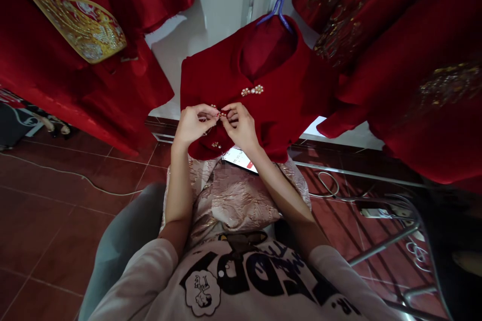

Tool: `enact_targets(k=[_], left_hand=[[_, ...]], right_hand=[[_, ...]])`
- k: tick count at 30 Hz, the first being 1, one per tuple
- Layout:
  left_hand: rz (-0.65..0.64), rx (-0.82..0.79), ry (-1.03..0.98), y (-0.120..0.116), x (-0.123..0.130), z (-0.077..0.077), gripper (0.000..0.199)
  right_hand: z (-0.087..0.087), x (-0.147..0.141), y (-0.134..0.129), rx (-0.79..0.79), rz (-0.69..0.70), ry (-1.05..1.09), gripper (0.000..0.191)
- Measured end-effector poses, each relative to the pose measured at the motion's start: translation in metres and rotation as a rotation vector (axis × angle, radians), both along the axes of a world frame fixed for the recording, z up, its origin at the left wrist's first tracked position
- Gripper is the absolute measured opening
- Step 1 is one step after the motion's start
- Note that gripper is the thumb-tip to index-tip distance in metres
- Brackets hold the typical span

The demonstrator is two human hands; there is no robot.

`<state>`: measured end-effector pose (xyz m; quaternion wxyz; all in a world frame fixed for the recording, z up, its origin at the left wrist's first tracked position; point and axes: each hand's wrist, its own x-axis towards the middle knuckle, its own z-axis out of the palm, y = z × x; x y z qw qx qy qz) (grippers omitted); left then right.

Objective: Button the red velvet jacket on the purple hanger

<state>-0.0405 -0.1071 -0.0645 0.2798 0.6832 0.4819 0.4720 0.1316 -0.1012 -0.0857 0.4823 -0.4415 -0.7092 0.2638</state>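
A red garment (278,120) hangs in front of me on a purple hanger (280,5). On its front, a pearl-and-gold flower clasp (252,90) sits below the neckline, and another flower ornament (216,145) lies lower down. Between them, a small beaded clasp (223,115) is pinched at the fingertips of both hands. My left hand (194,123) is closed on its left side, partly covering another beaded piece. From the right, my right hand (241,125) pinches it with thumb and fingers. Whether the clasp's halves are joined is too small to tell.
A phone (241,159) and shiny pink fabric (244,195) rest on my lap. Red garments with gold decoration (90,30) hang at left and right. A metal frame (384,246) stands at the right, and a cable (79,174) crosses the tiled floor.
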Motion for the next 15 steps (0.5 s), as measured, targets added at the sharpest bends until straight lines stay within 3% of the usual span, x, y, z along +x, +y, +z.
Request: enact_targets(k=[15], left_hand=[[0.042,0.065,0.118,-0.004,0.007,0.007,0.032]], right_hand=[[0.012,-0.002,-0.002,-0.066,-0.028,-0.036,0.016]])
